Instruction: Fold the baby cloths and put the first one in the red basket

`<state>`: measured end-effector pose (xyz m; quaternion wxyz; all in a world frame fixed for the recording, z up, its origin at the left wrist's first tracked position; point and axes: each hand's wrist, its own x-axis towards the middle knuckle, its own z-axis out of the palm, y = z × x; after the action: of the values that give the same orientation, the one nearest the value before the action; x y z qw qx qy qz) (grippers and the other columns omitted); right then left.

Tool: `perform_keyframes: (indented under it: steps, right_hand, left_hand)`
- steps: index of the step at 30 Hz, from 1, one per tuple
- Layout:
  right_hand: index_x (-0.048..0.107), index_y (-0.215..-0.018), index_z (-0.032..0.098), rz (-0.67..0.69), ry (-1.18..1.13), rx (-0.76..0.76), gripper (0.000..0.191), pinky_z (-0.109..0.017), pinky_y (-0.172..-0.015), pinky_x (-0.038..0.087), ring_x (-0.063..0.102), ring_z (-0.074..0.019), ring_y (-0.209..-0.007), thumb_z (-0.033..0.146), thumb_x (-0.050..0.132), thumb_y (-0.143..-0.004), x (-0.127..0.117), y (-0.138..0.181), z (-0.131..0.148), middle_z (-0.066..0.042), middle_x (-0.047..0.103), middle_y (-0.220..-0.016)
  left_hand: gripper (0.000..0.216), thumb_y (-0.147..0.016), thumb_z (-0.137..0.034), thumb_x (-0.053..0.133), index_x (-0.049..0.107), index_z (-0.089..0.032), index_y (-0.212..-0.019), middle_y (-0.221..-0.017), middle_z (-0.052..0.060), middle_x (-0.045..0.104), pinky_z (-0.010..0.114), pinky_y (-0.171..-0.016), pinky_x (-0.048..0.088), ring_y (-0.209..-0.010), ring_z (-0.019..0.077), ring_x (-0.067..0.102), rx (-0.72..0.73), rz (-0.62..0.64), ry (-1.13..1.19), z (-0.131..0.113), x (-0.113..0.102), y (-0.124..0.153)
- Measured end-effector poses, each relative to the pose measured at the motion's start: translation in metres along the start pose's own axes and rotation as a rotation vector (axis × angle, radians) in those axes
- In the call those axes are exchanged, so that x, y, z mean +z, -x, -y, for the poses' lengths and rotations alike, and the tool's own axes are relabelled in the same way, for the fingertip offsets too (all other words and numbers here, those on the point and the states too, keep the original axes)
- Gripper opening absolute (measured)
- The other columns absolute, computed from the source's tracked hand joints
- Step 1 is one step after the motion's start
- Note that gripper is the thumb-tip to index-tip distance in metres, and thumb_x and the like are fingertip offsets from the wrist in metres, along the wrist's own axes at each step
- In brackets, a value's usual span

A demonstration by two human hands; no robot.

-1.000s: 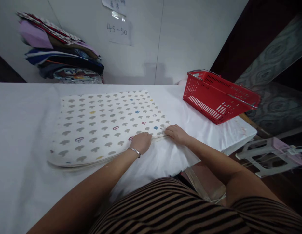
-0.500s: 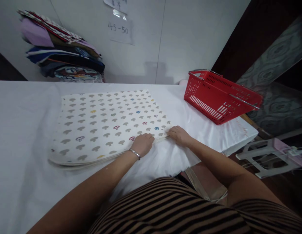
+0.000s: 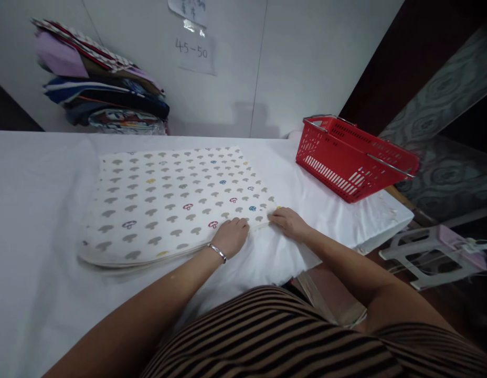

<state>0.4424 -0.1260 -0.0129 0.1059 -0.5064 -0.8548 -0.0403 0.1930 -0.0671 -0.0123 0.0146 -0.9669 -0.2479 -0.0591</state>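
Since the frame half a second back, I see the right hand (image 3: 290, 223) shifted slightly toward the body, and a small yellow patch now shows just beyond its knuckles. Its fingers lie close together, tips touching the near right corner of the mushroom-print cloth (image 3: 149, 197); the thumb is hidden, so from my distant seat I cannot tell whether they pinch it. The left hand (image 3: 230, 236) rests farther left along the same near edge, fingers bent and close together on the fabric (its grip, too, I cannot make out). A silvery bracelet (image 3: 217, 252) circles that wrist.

The cloth lies flat on the white table cover (image 3: 34, 199), several layers showing along its near left edge, with grey mushrooms and a few coloured ones across the top.

Farther out, I have a red basket (image 3: 330, 157) at the table's right, well apart from both hands, and a stack of folded fabrics (image 3: 109, 86) at the back left. Behind them, a paper reading "45-50" (image 3: 196, 52) hangs on the wall
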Motion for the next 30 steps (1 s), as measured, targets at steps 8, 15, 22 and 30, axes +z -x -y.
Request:
perform_keyframes:
  steps: [8, 15, 22, 30]
  right_hand:
    - [0.064, -0.103, 0.022, -0.201, -0.312, 0.236, 0.026, -0.036, -0.084, 0.046, 0.055, -0.0192, -0.097, 0.021, 0.044, -0.088, 0.004, 0.002, -0.001, -0.009, 0.062, -0.102]
    - [0.06, -0.108, 0.014, -0.005, -0.395, 0.883, 0.03, -0.025, -0.064, 0.047, 0.061, -0.0141, -0.066, 0.024, 0.052, -0.081, -0.009, -0.029, -0.02, -0.003, 0.067, -0.079]
    - [0.056, -0.097, 0.012, 0.229, -0.585, 1.092, 0.027, -0.022, -0.041, 0.041, 0.052, -0.0117, -0.037, 0.031, 0.057, -0.078, -0.012, -0.043, -0.023, 0.002, 0.055, -0.049]
    - [0.043, -0.067, 0.021, 0.165, -1.032, 1.109, 0.025, -0.02, -0.036, 0.032, 0.043, -0.0085, -0.037, 0.042, 0.055, -0.072, -0.005, -0.032, -0.016, 0.004, 0.046, -0.049]
  left_hand:
    - [0.027, -0.084, -0.009, 0.037, 0.058, -0.014, -0.1, -0.104, 0.01, 0.057, 0.034, -0.074, 0.041, -0.093, 0.0216, 0.05, 0.011, 0.062, 0.0, -0.003, -0.008, 0.002]
    - [0.033, -0.081, -0.004, 0.034, 0.057, -0.01, -0.104, -0.11, 0.015, 0.055, 0.038, -0.075, 0.042, -0.093, 0.0231, 0.05, 0.009, 0.087, 0.031, -0.009, -0.017, 0.005]
    - [0.031, -0.081, -0.004, 0.036, 0.056, -0.009, -0.103, -0.107, 0.016, 0.056, 0.038, -0.073, 0.042, -0.093, 0.0244, 0.05, -0.006, 0.056, 0.05, -0.01, -0.009, 0.007]
    - [0.031, -0.074, -0.008, 0.045, 0.054, -0.013, -0.104, -0.104, 0.014, 0.056, 0.039, -0.071, 0.042, -0.093, 0.0247, 0.051, -0.001, 0.042, 0.074, -0.008, -0.002, 0.009]
